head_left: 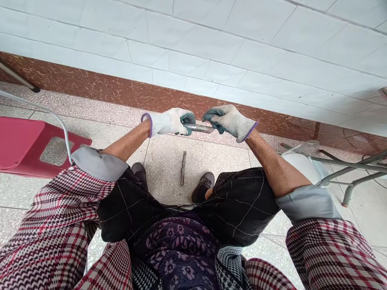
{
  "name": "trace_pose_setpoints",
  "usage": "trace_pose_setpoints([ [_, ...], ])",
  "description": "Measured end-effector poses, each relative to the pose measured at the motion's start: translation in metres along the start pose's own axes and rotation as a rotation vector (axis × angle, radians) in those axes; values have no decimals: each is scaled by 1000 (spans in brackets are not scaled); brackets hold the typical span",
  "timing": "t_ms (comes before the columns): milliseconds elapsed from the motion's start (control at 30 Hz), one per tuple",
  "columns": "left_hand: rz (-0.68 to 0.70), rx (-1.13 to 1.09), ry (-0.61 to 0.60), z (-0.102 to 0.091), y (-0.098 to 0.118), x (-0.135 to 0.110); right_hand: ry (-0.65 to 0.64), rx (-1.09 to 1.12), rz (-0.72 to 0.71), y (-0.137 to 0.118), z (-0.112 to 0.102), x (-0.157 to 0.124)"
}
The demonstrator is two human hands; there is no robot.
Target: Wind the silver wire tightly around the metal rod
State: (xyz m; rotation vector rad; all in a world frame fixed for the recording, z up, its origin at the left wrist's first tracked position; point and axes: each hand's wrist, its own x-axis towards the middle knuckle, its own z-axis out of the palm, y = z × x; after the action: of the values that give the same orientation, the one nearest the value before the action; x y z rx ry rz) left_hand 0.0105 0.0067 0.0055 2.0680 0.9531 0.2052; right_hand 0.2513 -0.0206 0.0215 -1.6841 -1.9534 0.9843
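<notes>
A silvery metal rod (198, 127) with a ridged or wrapped surface lies level in front of me, above the floor. My left hand (181, 121), in a white knit glove with dark green grip, is closed around its left end. My right hand (225, 120), gloved the same way, is curled close over the rod's right end, with thumb and fingers drawn together. Whether anything thin sits in that pinch is too small to make out. Below, between my shoes, a similar slim metal rod (183, 168) lies on the speckled floor.
A red plastic stool or chair (21, 143) stands to my left, beside a pale curved tube (57, 117). At right are grey-green metal legs (350, 191) and a whitish round object (305, 165). Ahead rises a white tiled wall (193, 52) with a reddish-brown base strip (99, 86).
</notes>
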Motion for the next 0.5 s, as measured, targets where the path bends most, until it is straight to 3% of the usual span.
trace_pose_setpoints([
  [133, -12, -226, -189, -8, 12, -15, -169, 72, -43, 7, 12, 0],
  [200, 17, -332, -111, -13, 12, -17, -212, 116, -27, 4, 21, -1],
  [300, -3, -366, 124, -19, 4, -9, -218, 190, -17, -7, 33, -7],
  [400, -62, 13, 281, -22, -10, 3, -253, 166, -36, -22, 36, -15],
  [500, -136, 447, 222, -19, -19, 9, -231, 106, -30, -32, 26, -20],
])
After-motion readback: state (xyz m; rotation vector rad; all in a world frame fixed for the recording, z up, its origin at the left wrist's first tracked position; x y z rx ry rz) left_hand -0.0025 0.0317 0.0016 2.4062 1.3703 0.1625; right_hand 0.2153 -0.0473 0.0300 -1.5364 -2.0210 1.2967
